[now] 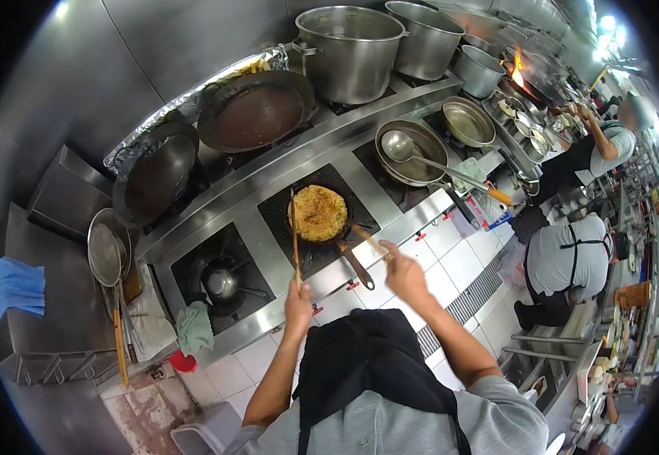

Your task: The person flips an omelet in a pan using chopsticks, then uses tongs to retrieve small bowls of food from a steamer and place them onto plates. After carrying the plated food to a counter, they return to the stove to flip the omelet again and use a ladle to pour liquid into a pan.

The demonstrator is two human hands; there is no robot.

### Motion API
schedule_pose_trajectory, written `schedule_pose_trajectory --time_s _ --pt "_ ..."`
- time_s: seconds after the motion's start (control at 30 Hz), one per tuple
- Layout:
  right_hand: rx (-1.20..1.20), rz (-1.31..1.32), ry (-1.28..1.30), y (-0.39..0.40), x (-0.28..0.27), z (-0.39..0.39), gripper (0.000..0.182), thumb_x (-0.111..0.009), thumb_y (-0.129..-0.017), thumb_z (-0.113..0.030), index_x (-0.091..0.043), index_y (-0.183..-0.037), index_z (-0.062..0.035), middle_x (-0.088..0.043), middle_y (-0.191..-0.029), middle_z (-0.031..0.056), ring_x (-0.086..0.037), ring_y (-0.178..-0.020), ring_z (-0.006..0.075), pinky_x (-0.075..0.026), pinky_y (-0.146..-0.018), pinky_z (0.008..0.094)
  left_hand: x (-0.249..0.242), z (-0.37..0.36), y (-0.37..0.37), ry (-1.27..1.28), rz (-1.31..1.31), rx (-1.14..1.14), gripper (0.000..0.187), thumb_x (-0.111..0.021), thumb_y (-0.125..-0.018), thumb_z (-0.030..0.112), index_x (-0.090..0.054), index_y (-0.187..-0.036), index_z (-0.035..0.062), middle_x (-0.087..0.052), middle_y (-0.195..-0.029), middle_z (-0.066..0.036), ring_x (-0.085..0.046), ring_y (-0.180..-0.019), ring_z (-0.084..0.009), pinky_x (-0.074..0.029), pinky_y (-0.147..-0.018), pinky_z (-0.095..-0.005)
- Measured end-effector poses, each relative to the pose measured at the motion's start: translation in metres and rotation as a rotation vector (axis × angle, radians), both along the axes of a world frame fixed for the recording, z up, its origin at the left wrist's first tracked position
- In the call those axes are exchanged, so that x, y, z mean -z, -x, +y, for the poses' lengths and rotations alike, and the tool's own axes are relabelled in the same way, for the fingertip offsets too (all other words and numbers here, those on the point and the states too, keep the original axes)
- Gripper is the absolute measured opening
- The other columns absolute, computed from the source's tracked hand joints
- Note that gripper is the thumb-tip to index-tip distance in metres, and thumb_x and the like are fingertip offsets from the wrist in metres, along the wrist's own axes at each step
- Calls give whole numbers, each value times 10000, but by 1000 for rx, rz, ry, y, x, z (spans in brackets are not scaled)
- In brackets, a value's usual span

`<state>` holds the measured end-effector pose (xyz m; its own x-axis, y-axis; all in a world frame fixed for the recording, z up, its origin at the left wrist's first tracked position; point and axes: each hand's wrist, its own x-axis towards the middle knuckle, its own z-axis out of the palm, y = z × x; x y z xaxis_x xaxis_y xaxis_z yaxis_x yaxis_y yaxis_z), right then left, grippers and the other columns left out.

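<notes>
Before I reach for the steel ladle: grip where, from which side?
Take the ladle by its orange grip, likely from the stove's front. Its bowl sits in the wide pan and the handle slants out past the rim, leaving that end exposed.

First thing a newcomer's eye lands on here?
Probably the flames over a dark pan held by a co-worker, upper right. Then the golden, browned round of food in the centre pan, with the left hand's thin stick along its left side.
</notes>
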<state>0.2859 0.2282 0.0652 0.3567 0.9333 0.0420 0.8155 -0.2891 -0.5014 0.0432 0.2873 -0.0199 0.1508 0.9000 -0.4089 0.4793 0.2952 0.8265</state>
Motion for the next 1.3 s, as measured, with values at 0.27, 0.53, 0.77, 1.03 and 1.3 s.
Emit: schedule_pose_trajectory --time_s 0.27,0.53,0.77,1.03,1.3 --pt "21 -325 179 -38 -59 57 312 -512 -779 -82 -641 -1049 -168 -644 -749 171 -641 -698 334 -509 -618 427 -54 61 29 -214 298 156 419 -410 -903 201 -474 -1303 309 -657 -830 -56 -626 -812 -287 -470 -756 -441" --pt "-72 -298 286 -39 -24 118 231 -475 -845 -145 -689 -923 -106 -668 -892 166 -662 -859 310 -536 -734 380 -53 88 -6 -269 639 265 361 -437 -911 233 -529 -1243 339 -640 -1002 -157 -602 -928 -380 -483 -790 -450" --pt "-114 -268 311 -57 -69 97 223 -486 -838 -135 -680 -940 -95 -669 -897 161 -665 -847 307 -541 -717 375 -88 76 -8 -260 661 150 341 -435 -909 234 -557 -1217 318 -634 -975 -206 -603 -917 -399 -481 -800 -477" --pt "-220 -290 315 -67 -37 127 218 -485 -848 -137 -665 -953 -75 -672 -884 151 -667 -831 304 -542 -710 370 -84 79 0 -321 748 172 343 -460 -895 205 -573 -1198 319 -639 -925 -217 -609 -878 -404 -491 -773 -472" --pt "-293 -337 284 -49 -35 142 210 -472 -851 -115 -670 -909 -79 -673 -884 132 -667 -828 293 -541 -702 363 -78 81 -4 -224 833 119 352 -440 -894 180 -590 -1180 319 -641 -966 -187 -613 -887 -378 -490 -776 -456"
